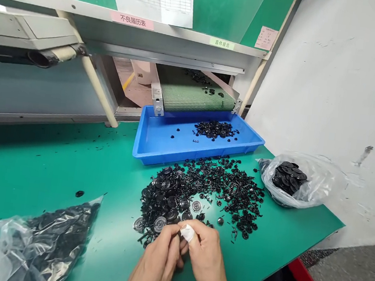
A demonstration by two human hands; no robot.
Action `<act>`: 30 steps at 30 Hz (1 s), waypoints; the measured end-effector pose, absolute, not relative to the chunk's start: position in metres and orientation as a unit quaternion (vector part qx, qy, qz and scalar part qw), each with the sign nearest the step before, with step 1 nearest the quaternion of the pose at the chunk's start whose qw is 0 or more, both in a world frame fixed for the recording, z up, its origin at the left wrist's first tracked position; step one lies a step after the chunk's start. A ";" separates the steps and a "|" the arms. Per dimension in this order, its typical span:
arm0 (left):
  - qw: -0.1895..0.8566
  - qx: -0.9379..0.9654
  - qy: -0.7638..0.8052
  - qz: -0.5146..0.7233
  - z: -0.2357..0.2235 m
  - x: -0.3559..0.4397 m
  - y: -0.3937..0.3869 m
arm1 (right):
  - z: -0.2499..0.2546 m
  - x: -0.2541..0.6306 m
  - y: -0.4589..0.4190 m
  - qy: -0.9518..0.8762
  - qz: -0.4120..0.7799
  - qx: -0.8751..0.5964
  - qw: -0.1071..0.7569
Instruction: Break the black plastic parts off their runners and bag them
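A green-topped workbench (34,162) stretches out before a worker, with a green mesh conveyor belt (196,98) far ahead of the hands, its end set over a shallow blue plastic tray (153,143) that holds a cluster of round black plastic discs (214,129). Left of the hands lies a clear plastic bag of black parts (48,242), while up to their right sits a second clear plastic bag of stacked black discs (288,178). Just beyond the fingers, a loose heap of black plastic discs and small black pieces (201,192) spreads across the bench. The left hand (155,264) and right hand (205,256) are drawn close together, fingertips pressed in a pinch on a small white cloth (187,232); anything inside it is hidden. A silver-faced black disc (160,223) lies just beside the left hand.
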State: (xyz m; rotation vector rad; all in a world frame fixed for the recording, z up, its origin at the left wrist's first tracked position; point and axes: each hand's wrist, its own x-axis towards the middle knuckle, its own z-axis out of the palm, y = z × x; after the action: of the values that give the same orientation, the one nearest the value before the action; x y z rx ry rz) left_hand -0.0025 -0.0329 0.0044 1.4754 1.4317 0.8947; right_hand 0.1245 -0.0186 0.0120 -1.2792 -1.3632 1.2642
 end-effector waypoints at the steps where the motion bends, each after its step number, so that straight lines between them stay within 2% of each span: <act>1: 0.457 0.571 0.578 0.363 0.005 -0.004 -0.031 | 0.010 0.128 -0.016 -0.548 0.510 -0.515 0.418; 3: 0.511 0.523 0.568 0.378 0.009 -0.008 -0.025 | 0.007 0.139 -0.007 -0.597 0.449 -0.526 0.406; 5: 0.573 0.471 0.537 0.401 0.013 -0.012 -0.019 | 0.007 0.153 0.006 -0.673 0.328 -0.539 0.386; 7: 0.631 0.430 0.494 0.416 0.016 -0.016 -0.014 | 0.010 0.164 0.022 -0.736 0.234 -0.545 0.324; 11: 0.711 0.350 0.433 0.429 0.016 -0.019 -0.009 | 0.020 0.169 0.048 -0.808 0.185 -0.536 0.157; 13: 0.732 0.303 0.413 0.450 0.016 -0.020 -0.008 | 0.023 0.168 0.056 -0.818 0.180 -0.532 0.127; 16: 0.742 0.261 0.399 0.471 0.018 -0.023 -0.006 | 0.023 0.171 0.058 -0.795 0.226 -0.532 0.184; 20: 0.756 0.255 0.388 0.463 0.018 -0.023 -0.007 | 0.020 0.171 0.043 -0.685 0.392 -0.515 0.334; 23: 0.743 0.327 0.390 0.433 0.017 -0.016 -0.013 | 0.017 0.158 0.022 -0.583 0.506 -0.498 0.395; 27: 0.619 0.516 0.449 0.387 0.016 -0.008 -0.024 | 0.014 0.137 -0.003 -0.512 0.555 -0.481 0.446; 30: 0.530 0.598 0.477 0.367 0.015 -0.009 -0.027 | 0.014 0.132 -0.013 -0.529 0.537 -0.486 0.443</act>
State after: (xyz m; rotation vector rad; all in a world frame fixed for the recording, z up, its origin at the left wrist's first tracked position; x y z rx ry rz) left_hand -0.0088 -0.0271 0.0151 1.4270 1.1395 0.8757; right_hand 0.1317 -0.0131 0.0143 -1.2063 -1.3122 1.3309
